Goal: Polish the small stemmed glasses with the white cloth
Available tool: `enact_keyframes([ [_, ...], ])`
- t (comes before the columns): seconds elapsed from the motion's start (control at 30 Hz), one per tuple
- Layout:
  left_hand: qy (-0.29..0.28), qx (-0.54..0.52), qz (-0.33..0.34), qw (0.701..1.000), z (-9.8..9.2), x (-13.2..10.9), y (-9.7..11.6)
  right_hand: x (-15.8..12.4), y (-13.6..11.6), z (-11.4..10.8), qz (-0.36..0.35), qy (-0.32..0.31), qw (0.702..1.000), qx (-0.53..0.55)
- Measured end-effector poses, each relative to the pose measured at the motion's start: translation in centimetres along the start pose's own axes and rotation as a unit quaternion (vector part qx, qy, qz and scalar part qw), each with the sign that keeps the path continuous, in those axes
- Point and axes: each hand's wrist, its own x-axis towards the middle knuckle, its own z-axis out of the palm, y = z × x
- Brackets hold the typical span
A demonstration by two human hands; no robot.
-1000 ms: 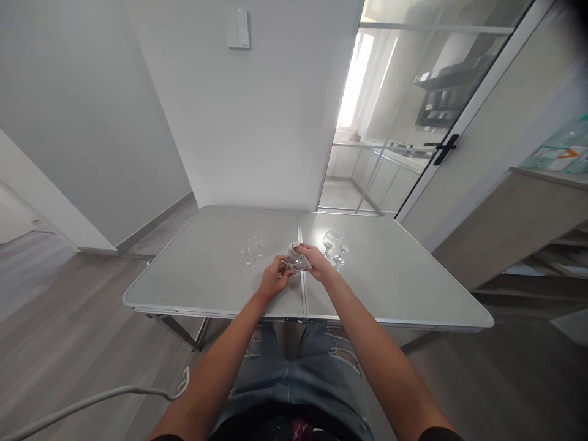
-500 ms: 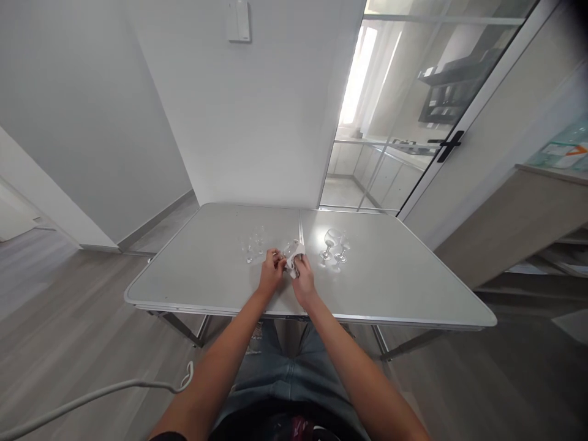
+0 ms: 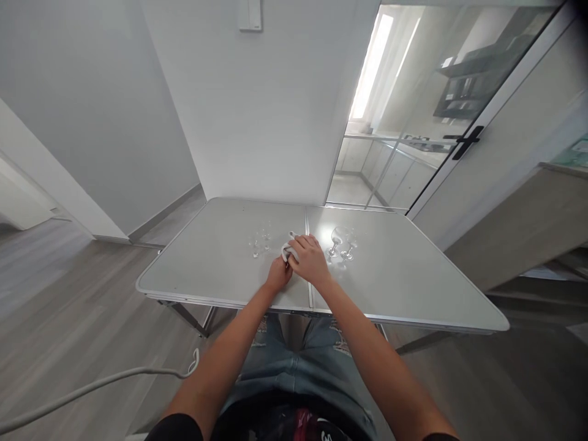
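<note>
Both my hands meet over the middle seam of a grey folding table. My right hand is closed over a white cloth, which is wrapped round a glass that I can barely see. My left hand is closed just below it, its fingers tucked under the cloth and glass. Several small clear glasses stand just left of my hands. Two stemmed wine glasses stand just to the right.
The table abuts a white wall. A glass sliding door with a black handle is at the back right. A wooden counter stands at the far right. A white cable runs across the wood floor at the lower left.
My right hand has shifted over the top of the cloth and glass, covering them more. My left hand has dropped slightly lower beside it. The view has tilted a little.
</note>
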Motion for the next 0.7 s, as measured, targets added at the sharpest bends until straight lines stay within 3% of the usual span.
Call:
enact_keyframes([
  [0.07, -0.013, 0.009, 0.013, 1.0, -0.1, 0.0, 0.6, 0.9, 0.7, -0.2, 0.083, 0.01, 0.995, 0.062],
  [0.13, -0.019, 0.001, 0.017, 1.0, -0.3, 0.1, 1.2, 1.4, 1.9, -0.1, 0.18, 0.026, 0.967, 0.177],
  [0.2, -0.025, -0.019, 0.019, 0.999, -0.5, 0.2, 1.7, 1.5, 3.2, 0.3, 0.26, 0.076, 0.908, 0.319],
  [0.3, -0.003, -0.072, 0.004, 0.997, -0.6, 0.4, 1.9, 0.8, 4.9, 1.4, 0.303, 0.192, 0.799, 0.483],
  [0.37, 0.021, -0.124, -0.021, 0.992, -0.5, 0.5, 1.8, -0.2, 5.4, 2.5, 0.303, 0.212, 0.763, 0.53],
  [0.47, 0.015, -0.171, -0.057, 0.983, -0.5, 0.6, 1.8, -2.0, 4.8, 4.4, 0.31, 0.143, 0.778, 0.528],
  [0.57, -0.001, -0.161, -0.071, 0.984, -0.7, 0.6, 2.2, -3.3, 3.6, 5.8, 0.299, 0.086, 0.836, 0.451],
  [0.63, 0.022, -0.149, -0.07, 0.986, -1.0, 0.6, 2.4, -3.8, 3.1, 6.2, 0.286, 0.064, 0.861, 0.416],
  [0.7, 0.057, -0.135, -0.064, 0.987, -1.2, 0.7, 2.4, -4.0, 3.0, 6.2, 0.275, 0.039, 0.865, 0.418],
])
